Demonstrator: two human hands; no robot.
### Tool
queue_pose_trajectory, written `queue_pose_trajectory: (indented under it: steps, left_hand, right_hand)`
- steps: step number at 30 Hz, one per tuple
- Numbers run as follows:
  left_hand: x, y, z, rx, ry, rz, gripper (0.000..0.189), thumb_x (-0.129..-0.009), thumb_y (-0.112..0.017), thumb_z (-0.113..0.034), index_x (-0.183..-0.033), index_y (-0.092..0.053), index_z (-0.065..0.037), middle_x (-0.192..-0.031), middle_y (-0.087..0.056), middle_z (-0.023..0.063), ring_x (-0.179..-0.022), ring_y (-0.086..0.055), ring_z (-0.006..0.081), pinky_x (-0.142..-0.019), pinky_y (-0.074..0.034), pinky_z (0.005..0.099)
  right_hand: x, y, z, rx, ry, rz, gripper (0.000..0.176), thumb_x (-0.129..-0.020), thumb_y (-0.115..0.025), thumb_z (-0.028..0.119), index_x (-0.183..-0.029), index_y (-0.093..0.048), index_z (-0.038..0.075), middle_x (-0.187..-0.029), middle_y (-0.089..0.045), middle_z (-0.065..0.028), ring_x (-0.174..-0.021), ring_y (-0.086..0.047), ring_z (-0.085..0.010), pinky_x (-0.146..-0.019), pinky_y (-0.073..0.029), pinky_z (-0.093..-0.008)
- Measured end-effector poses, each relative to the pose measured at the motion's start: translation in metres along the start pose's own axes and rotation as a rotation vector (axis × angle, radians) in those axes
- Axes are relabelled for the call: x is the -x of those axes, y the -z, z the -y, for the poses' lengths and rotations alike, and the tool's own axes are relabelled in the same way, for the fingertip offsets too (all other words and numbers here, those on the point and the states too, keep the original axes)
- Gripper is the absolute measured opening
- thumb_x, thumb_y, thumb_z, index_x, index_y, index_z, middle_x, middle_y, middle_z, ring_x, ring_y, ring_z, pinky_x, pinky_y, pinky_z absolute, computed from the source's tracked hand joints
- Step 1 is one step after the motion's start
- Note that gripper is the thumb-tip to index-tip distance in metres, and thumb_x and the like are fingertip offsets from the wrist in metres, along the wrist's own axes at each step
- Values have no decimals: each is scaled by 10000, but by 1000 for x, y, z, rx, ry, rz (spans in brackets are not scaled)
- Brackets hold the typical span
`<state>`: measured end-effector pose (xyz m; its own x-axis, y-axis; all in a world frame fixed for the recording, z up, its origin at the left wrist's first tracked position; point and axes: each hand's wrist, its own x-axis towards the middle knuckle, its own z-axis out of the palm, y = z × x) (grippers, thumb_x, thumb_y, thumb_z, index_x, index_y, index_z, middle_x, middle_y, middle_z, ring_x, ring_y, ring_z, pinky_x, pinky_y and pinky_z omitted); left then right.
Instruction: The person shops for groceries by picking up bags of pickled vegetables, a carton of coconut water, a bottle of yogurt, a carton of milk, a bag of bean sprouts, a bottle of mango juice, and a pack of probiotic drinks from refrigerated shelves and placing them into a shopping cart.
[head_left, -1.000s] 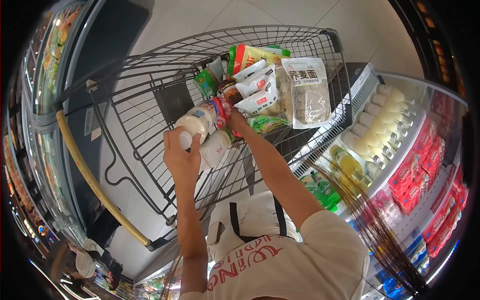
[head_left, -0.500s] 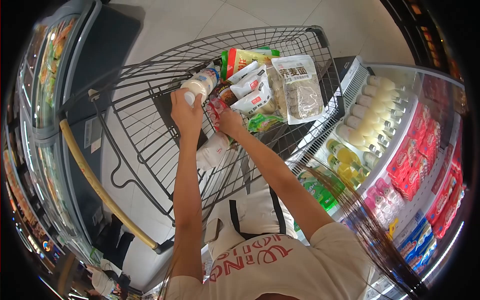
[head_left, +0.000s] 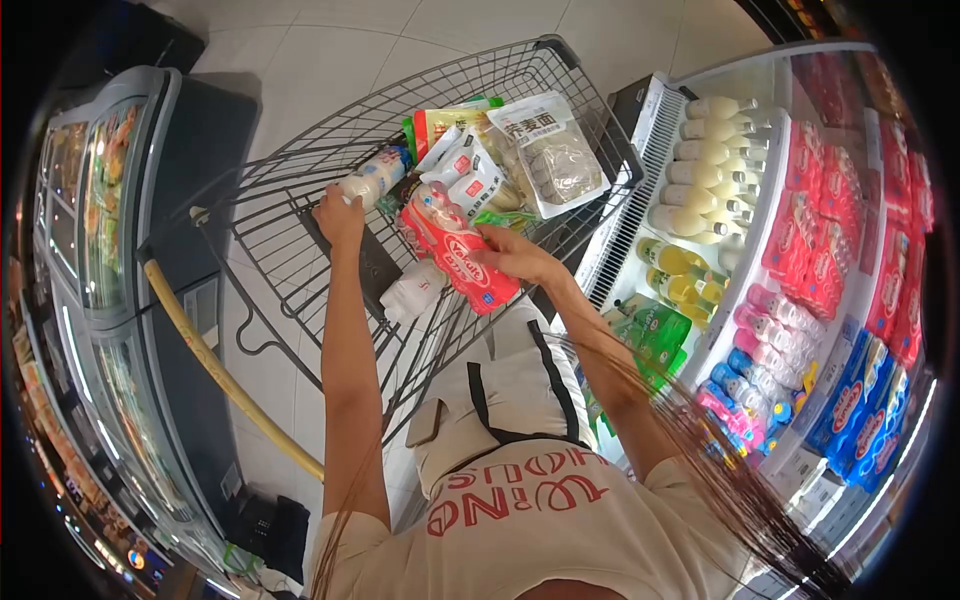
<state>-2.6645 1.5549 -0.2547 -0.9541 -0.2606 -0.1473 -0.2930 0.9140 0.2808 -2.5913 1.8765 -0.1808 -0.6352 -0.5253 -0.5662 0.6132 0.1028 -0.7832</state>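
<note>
A red Yakult pack [head_left: 460, 250] is gripped at its right side by my right hand [head_left: 515, 255], above the near side of the wire cart [head_left: 300, 260]. My left hand [head_left: 340, 215] is closed round the near end of a cream-coloured bottle [head_left: 375, 178] with a blue end, lying in the cart's left part. Beside the red pack lies a white package [head_left: 413, 291]. Farther in are a clear-windowed noodle bag [head_left: 560, 160], white pouches [head_left: 465, 175] and a yellow-red-green bag [head_left: 445, 122].
The cart's yellow handle [head_left: 225, 385] curves along the left. A chilled shelf [head_left: 745, 330] with milky bottles [head_left: 705, 175], red packs [head_left: 820, 250] and blue packs [head_left: 860, 410] stands at right. A glass-fronted freezer [head_left: 180, 200] stands at left.
My right hand has lifted the red pack out from among the goods and brought it nearer to me. My left hand stays on the bottle. The view has shifted, showing more of the right shelf.
</note>
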Motion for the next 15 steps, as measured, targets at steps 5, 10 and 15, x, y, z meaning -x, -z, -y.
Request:
queue_pose_trajectory:
  steps: [5, 10, 15]
  left_hand:
    - [24, 29, -26, -25, -41, 146, 600, -786, -685, -348, -1273, -494, -53, -1196, -564, 169, -1158, -493, 317, -921, -365, 528]
    - [126, 142, -181, 1726, 268, 800, 613, -930, -582, -239, -1430, -244, -133, -1328, -431, 101, -1166, -477, 234, -931, -445, 408]
    - [143, 160, -255, 1905, 40, 696, 535, -920, -544, -55, -1388, -298, -129, -1346, -423, 105, -1224, -451, 252, -998, -418, 448]
  right_hand:
    - [34, -9, 13, -150, 61, -116, 523, -858, -643, 248, -1285, -478, -6, -1039, -623, -82, -920, -577, -130, -809, -459, -265]
    - [106, -13, 66, -531, 138, -116, 525, -874, -626, 220, -1331, -460, 22, -1106, -616, -78, -965, -590, -121, -865, -468, -255]
    - [183, -1, 86, -656, 419, -182, 734, -870, -644, 410, -1410, -327, 27, -1295, -500, -125, -1158, -517, -164, -973, -435, -299]
